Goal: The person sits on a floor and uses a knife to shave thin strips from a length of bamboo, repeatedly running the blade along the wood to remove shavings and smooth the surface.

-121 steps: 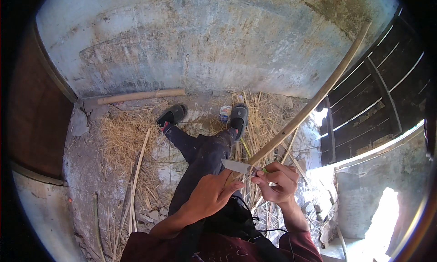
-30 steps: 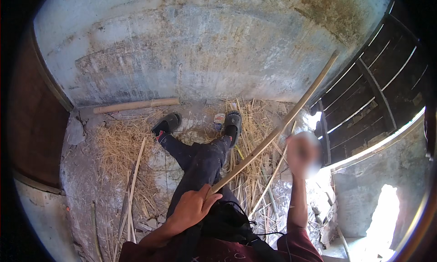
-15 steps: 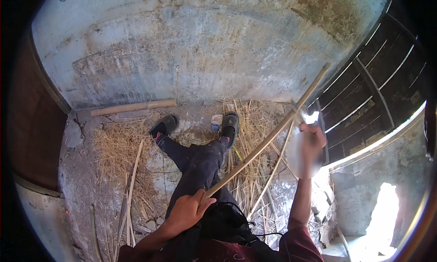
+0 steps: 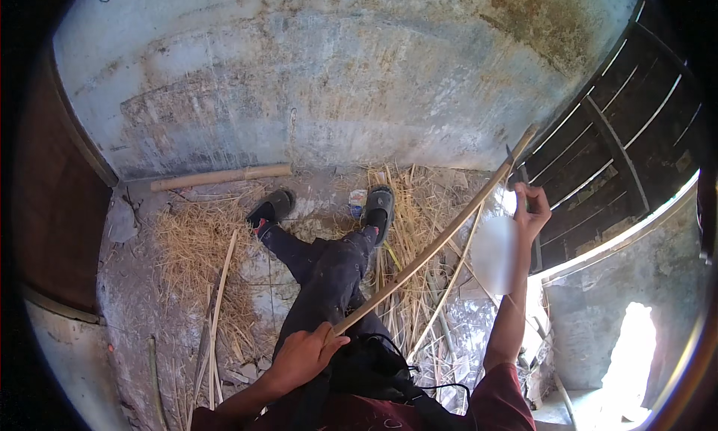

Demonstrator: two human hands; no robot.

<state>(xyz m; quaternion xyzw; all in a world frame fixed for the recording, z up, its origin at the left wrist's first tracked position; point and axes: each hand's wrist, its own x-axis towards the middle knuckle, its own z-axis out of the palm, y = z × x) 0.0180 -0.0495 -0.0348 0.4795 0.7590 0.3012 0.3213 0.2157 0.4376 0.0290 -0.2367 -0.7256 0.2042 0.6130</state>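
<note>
A long split bamboo strip (image 4: 430, 254) runs slantwise from my lap up to the right. My left hand (image 4: 305, 358) is closed around its near end, by my thigh. At the far end, my right hand (image 4: 531, 206) is closed on a knife (image 4: 511, 157), whose dark narrow blade crosses the strip close to its tip. The handle is mostly hidden by my fingers. A pale blurred patch covers part of the view beside my right wrist.
Straw-like shavings (image 4: 198, 240) and loose strips (image 4: 404, 199) litter the floor around my dark shoes (image 4: 380, 206). A bamboo pole (image 4: 221, 178) lies along the stained wall (image 4: 321, 79). Dark slatted boards (image 4: 598, 147) stand at right, a brown door (image 4: 56, 199) at left.
My right hand has moved slightly up and right, and the knife blade now shows at the strip's far end. The strip's far end has dipped a little; my left hand keeps its grip.
</note>
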